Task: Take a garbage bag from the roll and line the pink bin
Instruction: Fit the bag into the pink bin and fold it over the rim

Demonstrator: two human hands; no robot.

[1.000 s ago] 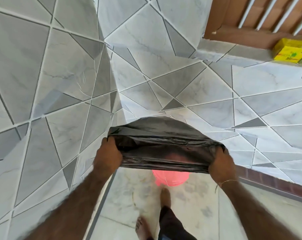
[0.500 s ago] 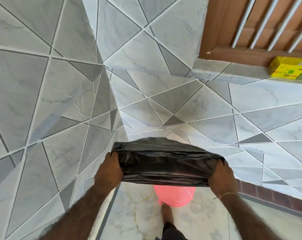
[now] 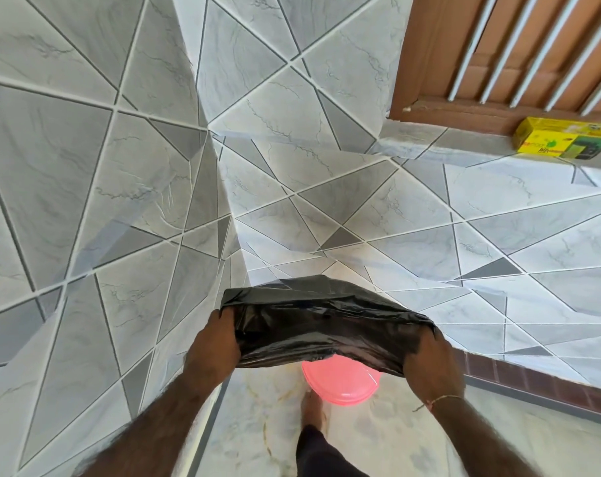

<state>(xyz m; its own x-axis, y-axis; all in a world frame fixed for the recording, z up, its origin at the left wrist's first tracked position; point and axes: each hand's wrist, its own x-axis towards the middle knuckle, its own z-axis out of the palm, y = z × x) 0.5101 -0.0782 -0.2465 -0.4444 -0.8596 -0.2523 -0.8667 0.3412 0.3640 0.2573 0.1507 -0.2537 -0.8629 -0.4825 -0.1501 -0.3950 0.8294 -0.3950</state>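
A black garbage bag (image 3: 321,321) is stretched wide between my two hands, its mouth spread open. My left hand (image 3: 214,342) grips the bag's left edge and my right hand (image 3: 430,361) grips its right edge. The pink bin (image 3: 340,382) stands on the floor directly below the bag; only its near rim and wall show, the rest is hidden by the bag. A yellow and green box (image 3: 560,141) with a bin picture lies on the window ledge at the upper right; no roll is visible.
I stand in a corner of grey tiled walls (image 3: 120,201). A brown wooden window frame (image 3: 464,98) with white bars is at the upper right. My bare foot (image 3: 314,413) touches the floor just in front of the bin. A dark skirting strip (image 3: 533,380) runs along the right wall.
My hands have lowered the open bag toward the pink bin, and more of the bin's rim shows below it. The camera has tilted, so the window and box sit lower in view.
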